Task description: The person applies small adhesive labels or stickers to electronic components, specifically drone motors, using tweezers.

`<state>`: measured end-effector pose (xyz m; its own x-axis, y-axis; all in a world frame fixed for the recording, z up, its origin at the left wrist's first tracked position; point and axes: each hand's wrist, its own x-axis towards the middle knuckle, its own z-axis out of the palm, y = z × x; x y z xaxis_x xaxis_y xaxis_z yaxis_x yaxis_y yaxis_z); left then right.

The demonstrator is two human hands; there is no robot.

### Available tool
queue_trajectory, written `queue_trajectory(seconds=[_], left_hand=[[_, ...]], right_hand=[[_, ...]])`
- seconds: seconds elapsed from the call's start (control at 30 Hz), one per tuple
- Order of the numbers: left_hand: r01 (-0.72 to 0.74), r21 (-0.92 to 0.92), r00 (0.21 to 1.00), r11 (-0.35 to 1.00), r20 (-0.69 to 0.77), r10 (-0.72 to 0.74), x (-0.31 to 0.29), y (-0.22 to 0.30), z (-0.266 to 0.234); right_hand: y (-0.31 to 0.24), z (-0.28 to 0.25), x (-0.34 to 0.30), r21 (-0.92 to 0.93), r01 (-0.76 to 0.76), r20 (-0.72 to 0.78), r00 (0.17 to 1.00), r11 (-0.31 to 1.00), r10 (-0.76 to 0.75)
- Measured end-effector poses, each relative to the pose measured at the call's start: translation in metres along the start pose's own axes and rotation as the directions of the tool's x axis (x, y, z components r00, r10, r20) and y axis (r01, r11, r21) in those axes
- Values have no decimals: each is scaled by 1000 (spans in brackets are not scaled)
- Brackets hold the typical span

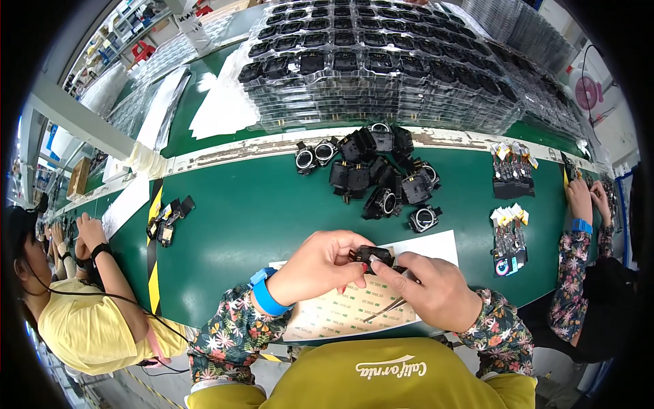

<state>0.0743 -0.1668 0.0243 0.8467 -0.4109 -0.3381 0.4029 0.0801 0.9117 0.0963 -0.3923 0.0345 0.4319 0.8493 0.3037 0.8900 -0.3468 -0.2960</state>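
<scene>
In front of my chest, my left hand (pixel 315 269) pinches a small black plastic housing (pixel 373 255) between thumb and fingers. My right hand (pixel 437 290) meets it from the other side, its thumb and forefinger at the housing's edge. A pair of metal tweezers (pixel 385 311) sticks out below the right palm, tips toward the lower left; the fingers appear to keep hold of it. Beneath both hands lies a tan backing sheet (pixel 320 315) printed in green, on white paper (pixel 443 247). Fingertips hide part of the housing.
Loose black housings (pixel 357 176), some with silver rings, are heaped farther back. Right of them lie two bundles of small flex parts (pixel 512 174). Stacked clear trays (pixel 327 102) full of black housings stand behind. Co-workers sit at left (pixel 88 320) and right (pixel 579 273).
</scene>
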Motion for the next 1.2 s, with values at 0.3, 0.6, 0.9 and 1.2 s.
queue_trajectory(seconds=[0.3, 0.6, 0.9, 1.2], left_hand=[[21, -10, 999, 1000, 29, -21, 1, 1, -1], [46, 23, 999, 999, 10, -47, 0, -2, 0], [18, 86, 996, 996, -87, -10, 0, -2, 7], [39, 64, 999, 997, -22, -38, 0, -2, 1]], right_hand=[[0, -1, 0, 7, 13, 41, 999, 1000, -13], [-6, -4, 1, -136, 13, 83, 997, 991, -2], [-11, -2, 2, -151, -11, 52, 998, 989, 19], [10, -29, -12, 581, -272, 32, 949, 767, 312]])
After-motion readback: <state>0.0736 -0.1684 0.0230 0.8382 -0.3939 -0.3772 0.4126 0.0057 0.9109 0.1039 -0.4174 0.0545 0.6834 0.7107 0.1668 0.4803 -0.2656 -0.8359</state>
